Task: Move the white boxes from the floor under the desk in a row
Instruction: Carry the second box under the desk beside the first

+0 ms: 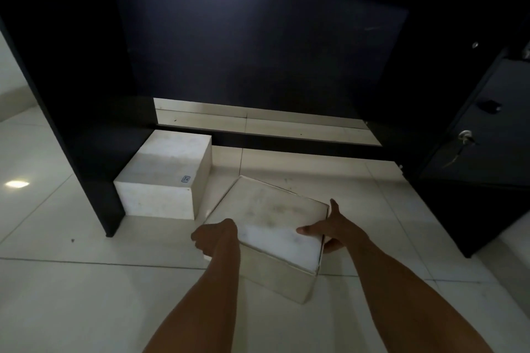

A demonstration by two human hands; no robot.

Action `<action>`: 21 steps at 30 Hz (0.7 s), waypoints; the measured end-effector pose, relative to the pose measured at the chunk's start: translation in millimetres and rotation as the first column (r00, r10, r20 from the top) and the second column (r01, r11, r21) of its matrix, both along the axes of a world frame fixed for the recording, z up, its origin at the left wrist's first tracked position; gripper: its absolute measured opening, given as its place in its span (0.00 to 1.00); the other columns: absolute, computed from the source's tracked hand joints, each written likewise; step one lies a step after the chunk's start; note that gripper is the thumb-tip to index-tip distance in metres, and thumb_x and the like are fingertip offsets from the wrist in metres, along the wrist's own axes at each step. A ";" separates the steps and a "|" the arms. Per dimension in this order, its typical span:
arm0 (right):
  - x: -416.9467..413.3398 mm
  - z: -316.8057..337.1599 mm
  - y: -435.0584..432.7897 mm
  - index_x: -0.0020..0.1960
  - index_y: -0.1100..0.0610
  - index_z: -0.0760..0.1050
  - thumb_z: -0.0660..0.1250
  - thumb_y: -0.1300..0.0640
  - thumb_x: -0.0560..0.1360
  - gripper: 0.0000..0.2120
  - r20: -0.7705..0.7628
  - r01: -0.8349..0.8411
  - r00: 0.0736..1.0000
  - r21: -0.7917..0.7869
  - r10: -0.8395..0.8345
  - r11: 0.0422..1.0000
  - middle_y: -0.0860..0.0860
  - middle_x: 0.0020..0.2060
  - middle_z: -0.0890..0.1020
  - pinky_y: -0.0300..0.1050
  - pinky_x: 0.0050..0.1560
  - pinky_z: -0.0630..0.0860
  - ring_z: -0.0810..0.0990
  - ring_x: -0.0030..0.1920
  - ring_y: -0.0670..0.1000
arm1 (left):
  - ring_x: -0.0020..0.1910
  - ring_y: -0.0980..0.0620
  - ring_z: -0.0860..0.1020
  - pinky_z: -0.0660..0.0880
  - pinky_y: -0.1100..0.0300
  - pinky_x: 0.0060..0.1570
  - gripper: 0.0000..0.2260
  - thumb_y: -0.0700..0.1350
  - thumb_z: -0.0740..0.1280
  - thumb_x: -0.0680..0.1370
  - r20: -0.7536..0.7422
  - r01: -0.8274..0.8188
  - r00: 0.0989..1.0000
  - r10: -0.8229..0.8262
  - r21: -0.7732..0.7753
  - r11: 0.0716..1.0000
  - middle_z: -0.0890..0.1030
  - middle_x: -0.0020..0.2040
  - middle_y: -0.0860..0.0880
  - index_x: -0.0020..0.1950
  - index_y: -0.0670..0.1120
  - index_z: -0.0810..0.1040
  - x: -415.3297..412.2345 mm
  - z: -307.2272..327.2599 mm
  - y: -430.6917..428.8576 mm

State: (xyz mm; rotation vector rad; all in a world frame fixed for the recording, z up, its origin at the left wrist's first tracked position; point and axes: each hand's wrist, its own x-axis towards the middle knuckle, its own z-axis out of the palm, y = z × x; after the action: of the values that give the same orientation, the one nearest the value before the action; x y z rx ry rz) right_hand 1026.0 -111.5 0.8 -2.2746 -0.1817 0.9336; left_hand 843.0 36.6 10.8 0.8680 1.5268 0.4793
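Observation:
Two white boxes are in view. One white box point(169, 178) sits on the floor under the desk, pushed against the desk's left side panel point(71, 112). A second white box point(275, 218) is turned at an angle just right of the first, at the desk's opening. My left hand point(213, 236) grips its near left corner. My right hand point(329, 231) grips its right edge, thumb on top. Whether the box rests on the floor or is lifted I cannot tell.
The dark desk's back panel point(258, 46) spans the far side, with a gap above the floor. A dark drawer cabinet point(481, 135) with a key in its lock point(465, 136) stands at the right. Pale tiled floor point(86, 295) stretches in front.

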 end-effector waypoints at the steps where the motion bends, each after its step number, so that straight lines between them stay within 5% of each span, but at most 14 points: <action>1: 1.5 -0.3 -0.3 0.76 0.39 0.35 0.85 0.46 0.50 0.73 0.016 -0.024 1.000 -0.017 0.024 1.000 0.57 0.67 0.72 0.50 0.34 0.84 0.82 0.48 0.58 | 0.69 0.36 0.73 0.71 0.46 0.67 0.23 0.38 0.67 0.78 -0.083 0.045 0.996 -0.044 0.007 0.999 0.73 0.70 0.34 0.71 0.31 0.69 1.7 2.1 4.2; 6: 0.4 -3.8 -0.5 0.72 0.45 0.54 0.85 0.45 0.47 0.62 0.046 -0.034 0.998 0.024 0.033 0.999 0.52 0.58 0.74 0.51 0.37 0.85 0.83 0.49 0.56 | 0.57 0.38 0.82 0.79 0.49 0.58 0.18 0.37 0.69 0.73 -0.219 0.169 0.966 -0.140 0.117 0.979 0.82 0.58 0.36 0.61 0.33 0.78 9.2 -5.4 27.5; 11: -12.7 -6.4 13.6 0.71 0.45 0.42 0.86 0.48 0.48 0.67 -0.098 0.092 0.992 0.080 -0.084 0.993 0.58 0.50 0.75 0.52 0.37 0.84 0.87 0.37 0.61 | 0.60 0.39 0.80 0.78 0.52 0.60 0.21 0.40 0.72 0.72 -0.189 0.421 0.905 -0.381 0.271 0.866 0.81 0.60 0.36 0.62 0.33 0.77 17.7 -13.1 50.0; 14: -14.1 -15.5 22.6 0.69 0.47 0.47 0.85 0.50 0.54 0.58 -0.141 0.286 0.954 0.162 -0.264 0.945 0.65 0.58 0.73 0.56 0.35 0.83 0.85 0.35 0.66 | 0.60 0.39 0.80 0.78 0.47 0.61 0.31 0.44 0.76 0.63 -0.060 0.463 0.885 -0.461 0.196 0.864 0.80 0.61 0.37 0.64 0.35 0.76 16.7 -12.2 50.4; 19: -15.1 -28.0 31.1 0.71 0.70 0.61 0.70 0.51 0.75 0.34 -0.304 0.329 0.910 0.117 -0.282 0.937 0.71 0.35 0.76 0.59 0.44 0.83 0.83 0.40 0.71 | 0.64 0.42 0.75 0.72 0.52 0.62 0.42 0.42 0.70 0.58 0.335 0.362 0.858 -0.391 0.148 0.921 0.76 0.69 0.43 0.73 0.40 0.68 5.1 -11.5 49.7; 21: -20.2 -31.1 35.1 0.69 0.71 0.62 0.66 0.52 0.78 0.29 -0.354 0.339 0.895 0.142 -0.272 0.930 0.73 0.34 0.75 0.58 0.48 0.83 0.83 0.44 0.72 | 0.69 0.41 0.71 0.69 0.54 0.63 0.43 0.41 0.71 0.64 0.272 0.390 0.871 -0.409 0.121 0.913 0.71 0.73 0.42 0.78 0.39 0.61 3.7 -14.1 46.6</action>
State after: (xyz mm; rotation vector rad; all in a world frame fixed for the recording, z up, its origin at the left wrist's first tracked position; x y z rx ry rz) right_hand 1005.9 -76.4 -30.3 -1.8592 0.2178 1.0542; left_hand 846.7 83.3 -3.3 1.0805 1.0283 0.3319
